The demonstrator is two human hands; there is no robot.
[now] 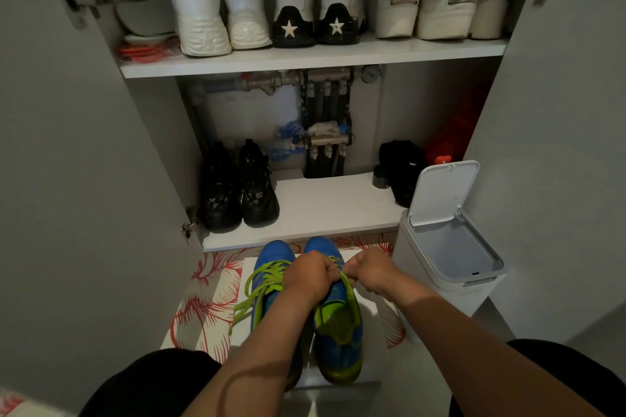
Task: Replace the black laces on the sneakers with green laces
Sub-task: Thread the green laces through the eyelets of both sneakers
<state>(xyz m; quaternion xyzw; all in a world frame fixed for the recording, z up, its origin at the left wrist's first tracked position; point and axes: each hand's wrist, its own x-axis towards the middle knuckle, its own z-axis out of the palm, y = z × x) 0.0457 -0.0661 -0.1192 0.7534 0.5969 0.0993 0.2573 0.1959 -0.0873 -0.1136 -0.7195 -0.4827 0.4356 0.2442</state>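
Two blue sneakers with green lining stand side by side on a white board (367,342) on the floor, toes pointing at the cabinet. The left sneaker (269,259) carries a green lace (252,294) whose loose ends trail off its left side. Over the right sneaker (338,332) my left hand (310,276) and my right hand (367,269) meet, each with fingers curled round a green lace (343,276) at the eyelets. My hands hide most of that lacing. No black lace shows on either sneaker.
An open shoe cabinet stands ahead: black shoes (238,189) on the lower shelf (325,210), white shoes (223,3) on the upper one. A white bin (447,247) with its lid up stands at the right. A red-patterned mat (203,301) lies beneath the board.
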